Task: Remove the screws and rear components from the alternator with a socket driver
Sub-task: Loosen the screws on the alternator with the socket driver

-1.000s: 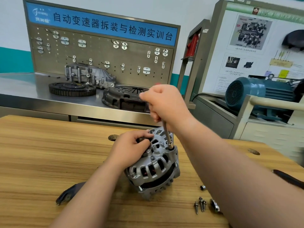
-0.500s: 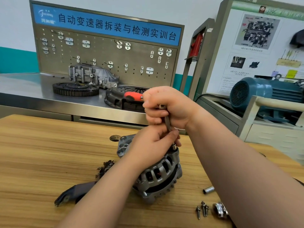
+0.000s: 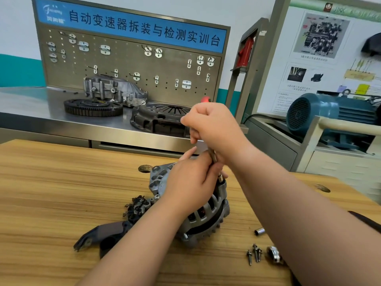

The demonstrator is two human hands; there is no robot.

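The silver alternator (image 3: 204, 215) stands on the wooden table (image 3: 61, 193), rear end up. My right hand (image 3: 212, 131) grips the socket driver (image 3: 214, 157) by its red handle, shaft pointing down onto the alternator's right rim. My left hand (image 3: 191, 182) lies over the top of the alternator, its fingers pinching the driver's shaft just above the socket. Removed screws (image 3: 254, 253) lie on the table to the right of the alternator, next to a loose socket (image 3: 259, 231) and a small metal part (image 3: 273, 254). A black removed component (image 3: 137, 207) lies left of the alternator.
A dark plastic cover (image 3: 99, 236) lies front left on the table. Behind stands a steel bench (image 3: 31, 106) with a flywheel (image 3: 92, 107), a clutch cover (image 3: 160, 118) and a gearbox housing (image 3: 115, 91). A teal motor (image 3: 329, 112) sits at the right.
My left hand has left the alternator's left side and come up to the driver's shaft. The black component left of the alternator has come into sight. The red handle has turned in my right hand.
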